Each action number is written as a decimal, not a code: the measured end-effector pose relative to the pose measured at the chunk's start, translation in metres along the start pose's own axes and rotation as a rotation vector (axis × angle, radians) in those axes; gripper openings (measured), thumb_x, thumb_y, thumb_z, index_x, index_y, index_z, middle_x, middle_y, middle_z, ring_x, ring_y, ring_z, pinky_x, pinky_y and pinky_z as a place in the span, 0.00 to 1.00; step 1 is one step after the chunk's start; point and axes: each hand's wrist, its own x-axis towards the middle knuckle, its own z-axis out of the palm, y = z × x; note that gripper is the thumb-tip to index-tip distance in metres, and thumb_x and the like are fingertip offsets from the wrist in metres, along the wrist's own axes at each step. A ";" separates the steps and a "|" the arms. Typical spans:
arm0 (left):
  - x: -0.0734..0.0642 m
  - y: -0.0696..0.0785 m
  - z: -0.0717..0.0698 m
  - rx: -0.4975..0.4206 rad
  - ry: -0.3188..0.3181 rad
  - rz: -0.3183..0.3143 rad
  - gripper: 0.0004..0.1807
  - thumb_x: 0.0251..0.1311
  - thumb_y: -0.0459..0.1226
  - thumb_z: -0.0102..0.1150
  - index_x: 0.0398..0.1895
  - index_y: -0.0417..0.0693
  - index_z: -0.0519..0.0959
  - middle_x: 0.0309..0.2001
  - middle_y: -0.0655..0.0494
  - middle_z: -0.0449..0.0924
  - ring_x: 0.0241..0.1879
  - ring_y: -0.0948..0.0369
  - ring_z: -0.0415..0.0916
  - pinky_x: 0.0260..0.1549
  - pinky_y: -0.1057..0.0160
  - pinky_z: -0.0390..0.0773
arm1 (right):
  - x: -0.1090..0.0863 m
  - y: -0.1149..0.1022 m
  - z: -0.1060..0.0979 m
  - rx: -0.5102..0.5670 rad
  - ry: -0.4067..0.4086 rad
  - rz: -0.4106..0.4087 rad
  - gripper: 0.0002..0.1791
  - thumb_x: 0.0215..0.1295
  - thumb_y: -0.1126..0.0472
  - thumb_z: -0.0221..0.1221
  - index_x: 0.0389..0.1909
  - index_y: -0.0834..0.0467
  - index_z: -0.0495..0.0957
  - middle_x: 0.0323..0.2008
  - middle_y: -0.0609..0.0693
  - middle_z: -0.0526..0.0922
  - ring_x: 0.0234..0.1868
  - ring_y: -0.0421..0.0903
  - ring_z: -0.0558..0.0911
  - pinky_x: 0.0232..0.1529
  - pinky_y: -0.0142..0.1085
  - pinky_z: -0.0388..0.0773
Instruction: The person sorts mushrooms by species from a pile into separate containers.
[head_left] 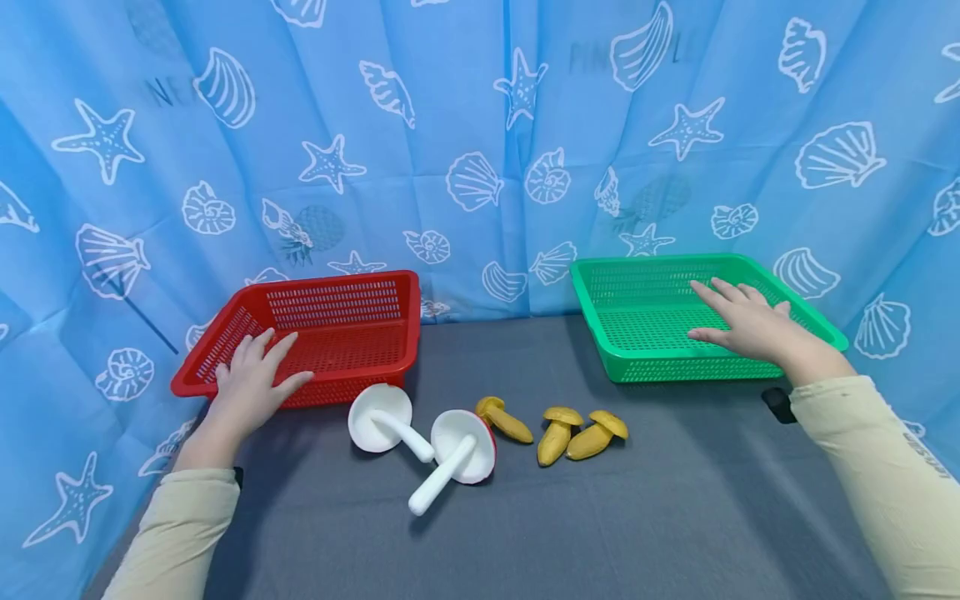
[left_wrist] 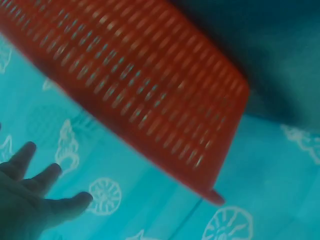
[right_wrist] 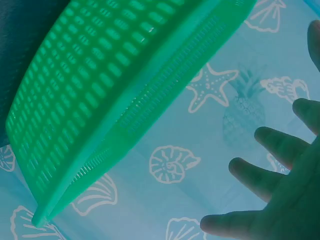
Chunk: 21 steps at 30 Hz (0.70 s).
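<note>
My left hand point(head_left: 251, 383) hovers by the front left of a red basket point(head_left: 411, 333), its fingers spread and holding nothing. Over the right side of a green basket point(head_left: 615, 367), my right hand point(head_left: 753, 327) is stretched out with its fingers apart, also holding nothing. Both wrist views show the spread fingers beside the slotted basket walls. Between the hands lie two toy mushrooms with white stems, a left one point(head_left: 378, 419) and a right one point(head_left: 468, 454) with a red cap edge. Several smaller yellow-brown toy mushrooms point(head_left: 555, 442) lie to their right.
A grey cloth point(head_left: 600, 525) covers the table. Behind the baskets hangs a blue curtain point(head_left: 480, 100) with white shells and starfish, which also closes in the left and right sides. The red basket stands at the left, the green one at the right.
</note>
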 end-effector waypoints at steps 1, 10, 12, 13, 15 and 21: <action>-0.001 -0.001 0.003 -0.011 -0.004 0.010 0.48 0.56 0.47 0.67 0.74 0.40 0.54 0.72 0.29 0.45 0.70 0.31 0.36 0.57 0.23 0.39 | 0.000 0.000 0.001 -0.001 0.005 -0.002 0.48 0.70 0.42 0.54 0.76 0.60 0.38 0.71 0.74 0.40 0.66 0.79 0.41 0.49 0.82 0.39; -0.006 -0.005 0.029 -0.077 0.044 0.090 0.41 0.57 0.44 0.67 0.70 0.37 0.62 0.68 0.31 0.57 0.68 0.33 0.47 0.60 0.26 0.43 | -0.007 -0.013 0.011 0.041 0.090 -0.021 0.46 0.72 0.43 0.52 0.76 0.62 0.40 0.70 0.75 0.45 0.65 0.79 0.48 0.53 0.78 0.45; -0.005 -0.007 0.034 -0.075 0.064 0.095 0.40 0.57 0.44 0.67 0.70 0.37 0.63 0.67 0.31 0.59 0.68 0.34 0.49 0.61 0.27 0.43 | -0.009 -0.017 0.014 0.042 0.105 -0.025 0.45 0.72 0.43 0.52 0.76 0.62 0.40 0.70 0.75 0.46 0.65 0.79 0.49 0.53 0.77 0.48; -0.004 -0.008 0.037 -0.071 0.074 0.099 0.39 0.57 0.44 0.67 0.69 0.37 0.64 0.66 0.32 0.61 0.67 0.34 0.50 0.61 0.27 0.43 | -0.010 -0.019 0.016 0.044 0.111 -0.026 0.45 0.72 0.44 0.52 0.76 0.63 0.41 0.70 0.75 0.46 0.65 0.79 0.50 0.53 0.76 0.48; -0.002 -0.009 0.041 -0.068 0.088 0.097 0.38 0.58 0.44 0.67 0.69 0.38 0.65 0.66 0.33 0.62 0.67 0.35 0.52 0.62 0.28 0.42 | -0.013 -0.022 0.020 0.049 0.126 -0.026 0.44 0.72 0.45 0.52 0.76 0.63 0.42 0.69 0.76 0.47 0.64 0.79 0.51 0.52 0.76 0.50; 0.003 -0.016 0.050 -0.054 0.086 0.090 0.36 0.59 0.47 0.65 0.68 0.41 0.67 0.65 0.36 0.66 0.67 0.36 0.54 0.62 0.28 0.40 | -0.019 -0.031 0.033 0.096 0.170 -0.047 0.43 0.73 0.47 0.53 0.75 0.64 0.44 0.68 0.76 0.51 0.64 0.78 0.54 0.54 0.74 0.53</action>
